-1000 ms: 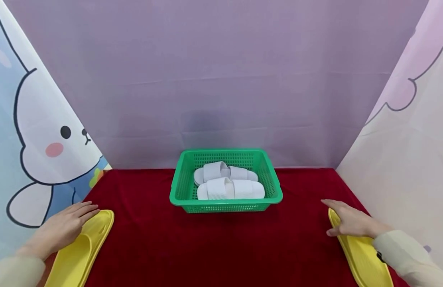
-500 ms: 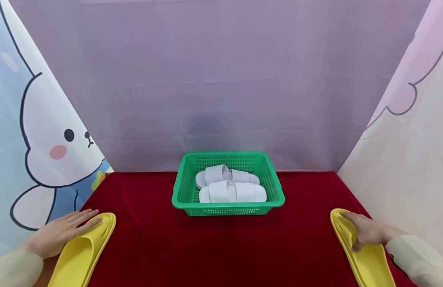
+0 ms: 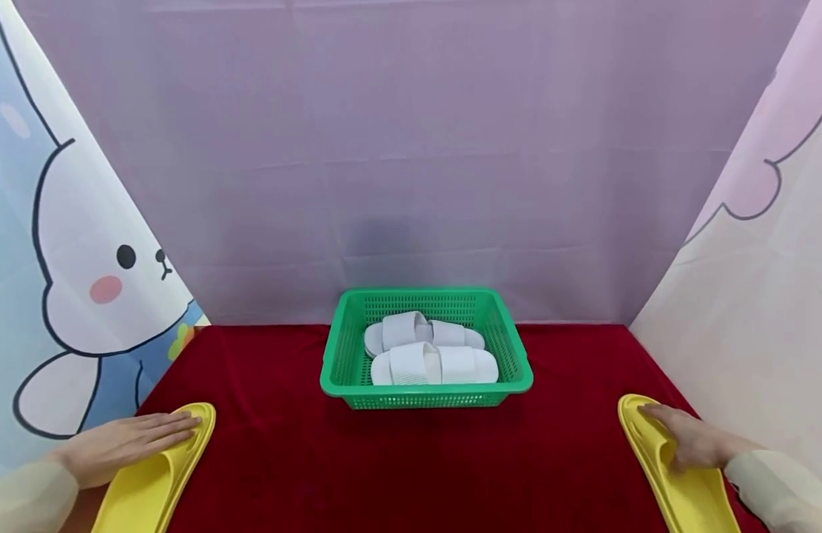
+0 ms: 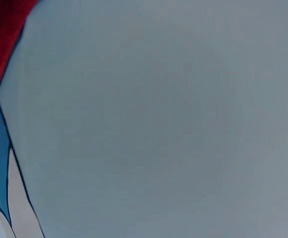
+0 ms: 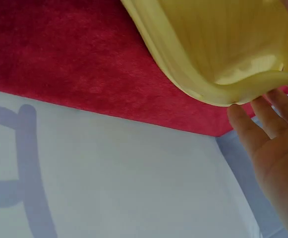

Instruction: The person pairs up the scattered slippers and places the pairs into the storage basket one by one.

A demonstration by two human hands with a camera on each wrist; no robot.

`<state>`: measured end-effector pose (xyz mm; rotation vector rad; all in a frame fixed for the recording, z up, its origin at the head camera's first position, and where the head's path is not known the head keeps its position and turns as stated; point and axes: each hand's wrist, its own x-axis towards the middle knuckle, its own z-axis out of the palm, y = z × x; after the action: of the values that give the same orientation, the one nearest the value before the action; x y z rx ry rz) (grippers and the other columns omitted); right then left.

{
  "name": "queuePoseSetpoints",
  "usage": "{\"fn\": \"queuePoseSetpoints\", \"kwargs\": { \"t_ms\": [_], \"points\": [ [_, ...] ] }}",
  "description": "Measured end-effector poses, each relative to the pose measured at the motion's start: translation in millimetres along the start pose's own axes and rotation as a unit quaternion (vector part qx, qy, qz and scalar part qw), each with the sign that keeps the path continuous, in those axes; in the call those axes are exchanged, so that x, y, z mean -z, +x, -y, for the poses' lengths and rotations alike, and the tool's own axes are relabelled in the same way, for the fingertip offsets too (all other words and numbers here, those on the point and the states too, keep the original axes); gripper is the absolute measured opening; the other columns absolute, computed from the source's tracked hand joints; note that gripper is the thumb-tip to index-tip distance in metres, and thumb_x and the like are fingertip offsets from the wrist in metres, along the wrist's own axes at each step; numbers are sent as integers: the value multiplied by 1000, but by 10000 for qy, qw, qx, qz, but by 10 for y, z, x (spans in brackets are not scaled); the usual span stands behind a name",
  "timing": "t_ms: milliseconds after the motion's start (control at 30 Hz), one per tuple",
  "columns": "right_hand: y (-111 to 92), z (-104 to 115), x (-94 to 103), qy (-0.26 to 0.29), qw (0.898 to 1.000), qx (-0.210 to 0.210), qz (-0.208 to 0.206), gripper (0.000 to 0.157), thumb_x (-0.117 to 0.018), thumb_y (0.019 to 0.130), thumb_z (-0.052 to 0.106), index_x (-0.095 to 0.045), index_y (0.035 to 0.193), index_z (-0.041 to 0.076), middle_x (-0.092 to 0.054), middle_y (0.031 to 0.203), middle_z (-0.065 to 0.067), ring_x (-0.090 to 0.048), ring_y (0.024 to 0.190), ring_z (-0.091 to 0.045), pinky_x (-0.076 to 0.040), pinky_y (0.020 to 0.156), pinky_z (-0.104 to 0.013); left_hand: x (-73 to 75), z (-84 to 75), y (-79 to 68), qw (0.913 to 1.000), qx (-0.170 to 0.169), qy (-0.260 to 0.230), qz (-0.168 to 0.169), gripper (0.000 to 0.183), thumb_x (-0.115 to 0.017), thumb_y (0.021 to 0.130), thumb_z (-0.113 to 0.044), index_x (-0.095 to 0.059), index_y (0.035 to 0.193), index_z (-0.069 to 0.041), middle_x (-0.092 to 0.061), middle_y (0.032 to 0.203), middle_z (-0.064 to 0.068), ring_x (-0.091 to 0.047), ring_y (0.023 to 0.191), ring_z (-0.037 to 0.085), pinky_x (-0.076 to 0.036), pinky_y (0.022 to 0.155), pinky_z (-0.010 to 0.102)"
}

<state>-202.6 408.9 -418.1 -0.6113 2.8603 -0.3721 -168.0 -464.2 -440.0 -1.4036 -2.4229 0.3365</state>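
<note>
My left hand lies with straight fingers over the upper of a yellow slipper at the table's left side. My right hand grips a second yellow slipper on the right, around its upper. In the right wrist view the fingers reach along the edge of this slipper, and part of the thumb shows at the top corner. Neither heel end is within the head view. The left wrist view catches no hand, only a pale cloth wall.
A green plastic basket stands at the back centre. Inside it lie white slippers in two rows. Dark red cloth covers the table. Cloth walls rise behind and at both sides, close to my hands.
My right hand has come from above the right slipper to grip its upper. My left hand has shifted inward, fingers further across the left slipper. The head view has tilted slightly.
</note>
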Motion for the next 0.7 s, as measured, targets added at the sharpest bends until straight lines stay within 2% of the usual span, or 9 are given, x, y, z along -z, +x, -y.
{"fn": "queuePoseSetpoints", "kwargs": {
  "t_ms": [100, 233, 300, 367, 433, 500, 600, 667, 700],
  "points": [
    [0, -49, 2, -256, 9992, 205, -217, 78, -76, 52, -1, -45, 124, -10, -48, 124, -28, -47, 108, -36, -35, 83, -9, -38, 9, -19, 9997, -33, 133, 179, 49, -47, 91, -33, -45, 134, -9, -48, 134, 3, -3, 139, 0, 7, 109, 10],
    [19, -85, 28, -402, 9980, 404, -256, 72, -70, 53, -6, -47, 122, -8, -51, 121, -25, -50, 106, -23, -36, 83, -8, -94, 19, -57, 9986, -237, 325, 331, 52, -36, 93, -40, -42, 136, -11, -48, 134, 3, 2, 140, 2, 10, 109, 11],
    [29, -89, 40, -443, 9980, 395, -209, 69, -66, 55, -8, -48, 121, -8, -51, 120, -24, -51, 106, -21, -37, 83, -10, -108, 32, -60, 9981, -411, 365, 280, 53, -32, 94, -41, -43, 136, -11, -48, 133, 3, 1, 140, 4, 10, 109, 12],
    [34, -85, 55, -437, 9986, 258, -115, 66, -63, 58, -10, -48, 122, -9, -51, 121, -24, -52, 106, -25, -40, 84, -13, -108, 55, -41, 9981, -583, 146, 162, 53, -31, 93, -41, -45, 134, -10, -49, 132, 4, -2, 140, 3, 7, 109, 10],
    [38, -76, 68, -419, 9991, 81, -28, 63, -59, 60, -13, -48, 122, -9, -51, 121, -26, -52, 107, -33, -43, 86, -19, -100, 85, 0, 9968, -803, 6, -17, 52, -27, 94, -39, -48, 132, -9, -51, 130, 5, -7, 139, 4, 4, 109, 9],
    [39, -63, 81, -300, 9995, -86, 91, 61, -56, 63, -16, -46, 123, -11, -49, 121, -29, -50, 108, -41, -46, 90, -34, -87, 121, 54, 9942, -1051, -140, -204, 51, -23, 96, -36, -51, 129, -9, -53, 127, 7, -11, 139, 4, -1, 109, 9],
    [48, -44, 96, -90, 9993, -260, 264, 60, -52, 64, -18, -45, 124, -12, -47, 121, -32, -47, 109, -47, -42, 90, -54, -68, 176, 123, 9897, -1372, -159, -389, 52, -17, 98, -32, -53, 127, -9, -56, 124, 7, -13, 139, 6, -4, 110, 10],
    [63, -35, 106, 30, 9990, -291, 348, 60, -50, 65, -19, -43, 124, -13, -45, 120, -34, -45, 110, -49, -37, 88, -61, -58, 207, 153, 9870, -1545, -23, -449, 52, -13, 99, -28, -53, 127, -9, -56, 124, 7, -13, 140, 8, -4, 111, 11],
    [73, -32, 111, 12, 9988, -318, 362, 60, -49, 65, -19, -43, 124, -12, -45, 120, -33, -46, 110, -47, -37, 89, -61, -55, 220, 162, 9858, -1613, 55, -463, 51, -13, 99, -26, -53, 127, -9, -56, 124, 7, -14, 140, 9, -4, 111, 12]
  ]
}}
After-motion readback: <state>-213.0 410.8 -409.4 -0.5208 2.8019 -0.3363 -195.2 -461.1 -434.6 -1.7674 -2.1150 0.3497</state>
